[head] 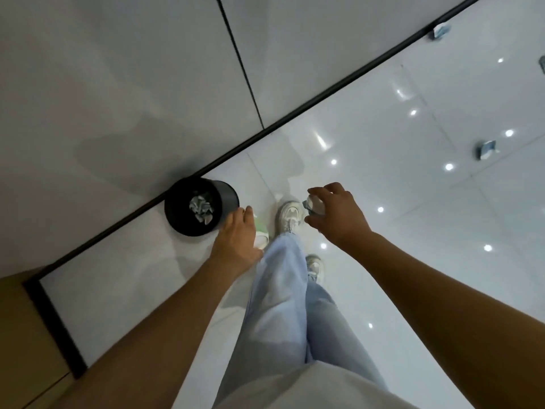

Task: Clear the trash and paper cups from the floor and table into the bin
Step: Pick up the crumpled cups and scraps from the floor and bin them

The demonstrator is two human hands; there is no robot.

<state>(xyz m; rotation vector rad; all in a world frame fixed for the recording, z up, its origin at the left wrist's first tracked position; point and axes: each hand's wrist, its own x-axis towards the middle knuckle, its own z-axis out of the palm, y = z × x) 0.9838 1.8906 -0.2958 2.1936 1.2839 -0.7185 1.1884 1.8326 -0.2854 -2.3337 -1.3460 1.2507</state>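
right hand (336,214) gripping crumpled wrapper (313,204), left hand (239,240) holding cup (261,231), no readable print

The bin (201,205) stands on the floor (413,202) against the wall (118,84), with scraps (201,208) in it. The left hand (236,240) is just right of it; the right hand (336,215), further right, holds crumpled trash (313,204). Two wrappers (486,149) (441,31) lie on the floor far right.

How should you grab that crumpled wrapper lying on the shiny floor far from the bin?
Probably from straight above. The crumpled wrapper lies alone on the open floor, apart from the wall, so nothing blocks it. Pinch its raised, scrunched middle between fingers and thumb; its edges look too flat to catch.
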